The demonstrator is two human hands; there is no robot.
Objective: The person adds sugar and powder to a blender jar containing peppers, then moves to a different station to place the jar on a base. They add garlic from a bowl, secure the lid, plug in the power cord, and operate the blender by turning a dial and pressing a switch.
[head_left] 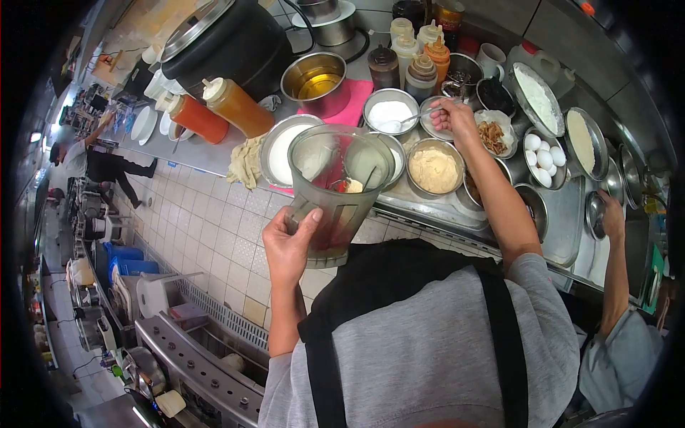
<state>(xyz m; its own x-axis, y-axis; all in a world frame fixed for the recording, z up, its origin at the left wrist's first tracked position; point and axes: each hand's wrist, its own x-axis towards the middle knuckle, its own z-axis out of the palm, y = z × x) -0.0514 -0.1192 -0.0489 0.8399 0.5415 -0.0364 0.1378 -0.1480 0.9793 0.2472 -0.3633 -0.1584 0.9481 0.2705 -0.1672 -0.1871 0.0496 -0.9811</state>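
Observation:
My left hand [287, 248] is wrapped around the handle of a clear blender jar [332, 222], held tilted in front of the counter. Inside the jar, a pale yellow lump shows, with reddish areas seen through the wall. My right hand [454, 120] pinches the handle of a metal spoon [419, 115]. The spoon's tip is in a metal bowl [367, 118] of white powder or grains. Close by are a bowl of pale yellow paste [434, 170] and a bowl of white contents [280, 158] partly hidden behind the jar.
A pot of yellow liquid [314, 84] stands on a pink cloth [354, 93]. Squeeze bottles [405, 53], a bowl of eggs [544, 158] and flour [536, 98] line the back. At right, a co-worker's hand [611, 214] touches a metal bowl; another person [82, 160] is far left.

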